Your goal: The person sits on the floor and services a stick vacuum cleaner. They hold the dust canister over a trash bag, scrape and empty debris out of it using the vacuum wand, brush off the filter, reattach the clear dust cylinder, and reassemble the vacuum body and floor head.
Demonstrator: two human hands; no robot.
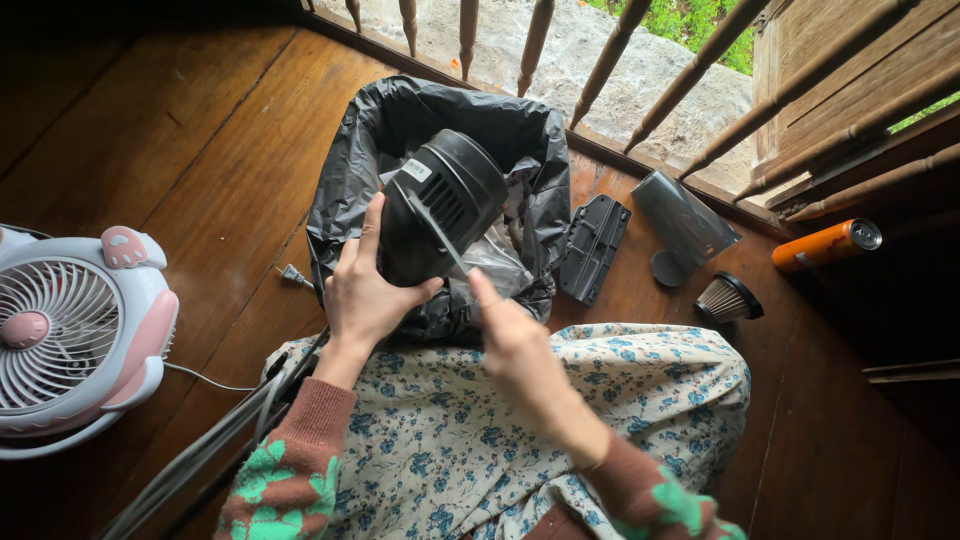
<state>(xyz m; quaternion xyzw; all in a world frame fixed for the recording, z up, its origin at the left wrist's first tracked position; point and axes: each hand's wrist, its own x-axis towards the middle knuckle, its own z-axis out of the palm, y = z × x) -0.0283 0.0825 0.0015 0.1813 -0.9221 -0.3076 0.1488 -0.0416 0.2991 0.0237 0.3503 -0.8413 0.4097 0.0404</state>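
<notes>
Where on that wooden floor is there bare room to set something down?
Bare boards lie at upper left, between the fan and the bin bag, and at lower right, past the floral skirt. It is crowded along the railing, around the black cover, grey cup, filter and orange can.

You have one small white rectangular label (417, 170) on the upper left of the black vacuum motor housing (445, 205) over the bin bag. An orange cylindrical can (825, 245) lies near the floor's right edge, by the railing.

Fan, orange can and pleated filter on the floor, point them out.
fan (60, 335), head view, on its front grille.
orange can (815, 247), head view, mid-body.
pleated filter (722, 300), head view, on its pleats.
</notes>
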